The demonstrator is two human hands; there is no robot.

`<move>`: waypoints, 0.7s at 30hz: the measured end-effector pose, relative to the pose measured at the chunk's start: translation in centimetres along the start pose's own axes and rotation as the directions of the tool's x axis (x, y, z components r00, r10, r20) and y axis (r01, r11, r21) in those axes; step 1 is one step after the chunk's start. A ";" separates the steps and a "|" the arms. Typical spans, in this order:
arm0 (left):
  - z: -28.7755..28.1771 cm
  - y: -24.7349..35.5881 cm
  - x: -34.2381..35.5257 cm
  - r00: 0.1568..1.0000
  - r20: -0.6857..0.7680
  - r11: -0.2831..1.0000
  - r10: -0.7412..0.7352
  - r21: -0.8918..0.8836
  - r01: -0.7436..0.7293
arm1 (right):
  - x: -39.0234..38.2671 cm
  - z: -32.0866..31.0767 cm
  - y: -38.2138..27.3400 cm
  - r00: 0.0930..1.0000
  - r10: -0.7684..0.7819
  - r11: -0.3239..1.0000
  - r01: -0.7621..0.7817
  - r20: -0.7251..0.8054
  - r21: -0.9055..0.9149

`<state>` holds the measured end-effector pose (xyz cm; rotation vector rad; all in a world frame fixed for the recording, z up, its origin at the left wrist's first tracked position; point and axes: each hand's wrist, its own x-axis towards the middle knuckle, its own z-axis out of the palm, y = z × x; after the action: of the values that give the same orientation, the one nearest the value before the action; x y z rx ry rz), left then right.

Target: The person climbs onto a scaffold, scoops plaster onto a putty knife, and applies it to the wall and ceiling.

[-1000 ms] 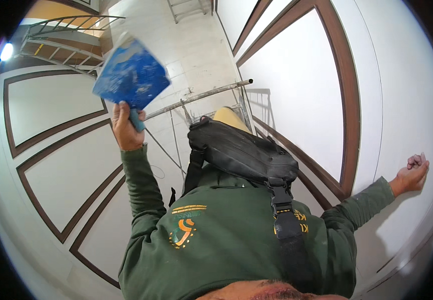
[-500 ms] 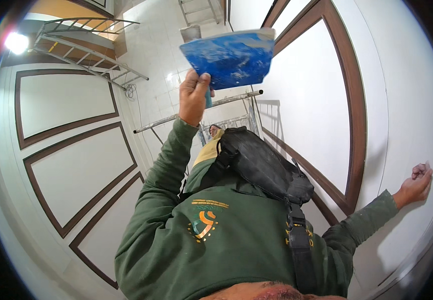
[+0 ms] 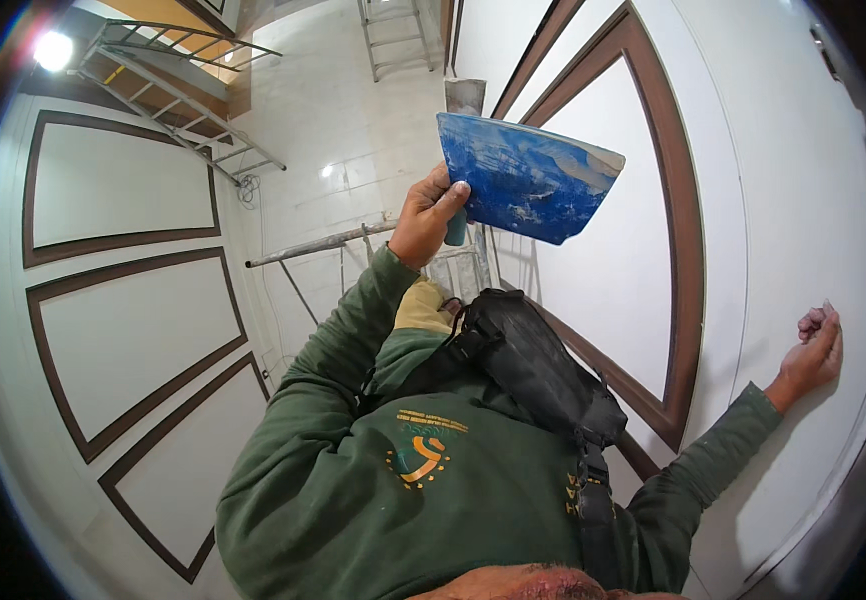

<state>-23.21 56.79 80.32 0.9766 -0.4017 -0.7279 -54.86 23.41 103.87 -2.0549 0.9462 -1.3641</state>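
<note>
My left hand (image 3: pixel 427 217) is closed round the teal handle of a putty knife (image 3: pixel 464 97), whose pale, smeared blade shows above. The same hand grips a stiff blue plastic sheet (image 3: pixel 528 180), its thumb pressed on the near face. White filler streaks the sheet, which hides the middle of the knife. Out to the right, my right hand (image 3: pixel 811 352) is at the white wall (image 3: pixel 753 250), with its fingers curled and powdery tips. Whether it touches the wall or holds something small I cannot tell.
Below me is a metal scaffold rail (image 3: pixel 318 246). A ladder (image 3: pixel 168 115) leans at the far left, and another ladder (image 3: pixel 398 40) stands farther off. Brown-framed panels line both walls. A black bag (image 3: pixel 538 355) hangs across my front. A bright lamp (image 3: pixel 53 50) shines at upper left.
My left hand has come right and lower in the picture with the knife and sheet, and the sheet has tilted. The right hand sits slightly higher and farther left in view.
</note>
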 end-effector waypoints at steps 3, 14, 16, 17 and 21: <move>2.2 -0.7 0.0 0.994 0.056 0.966 -0.094 -0.237 0.105 | -0.1 0.1 0.4 1.000 0.020 1.000 -0.020 0.023 0.017; 8.8 -2.7 1.0 0.946 0.292 0.900 -0.138 -0.361 0.243 | -1.0 1.0 -1.4 0.990 -0.113 0.974 0.127 0.085 -0.190; 9.6 -3.3 1.6 0.937 0.312 0.902 -0.157 -0.340 0.264 | -0.8 1.2 -1.2 0.992 -0.110 0.974 0.121 0.066 -0.194; 10.3 -3.5 1.9 0.926 0.340 0.900 -0.165 -0.333 0.283 | -0.8 1.2 -1.1 0.994 -0.096 0.980 0.105 0.057 -0.171; 12.1 -3.7 2.3 0.890 0.398 0.887 -0.223 -0.296 0.355 | -2.8 2.5 0.2 0.994 0.050 0.996 -0.041 0.098 -0.083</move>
<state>-30.34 46.59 83.35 0.5552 -0.4160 -1.2204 -53.33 25.47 101.14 -2.1267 1.0139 -1.2061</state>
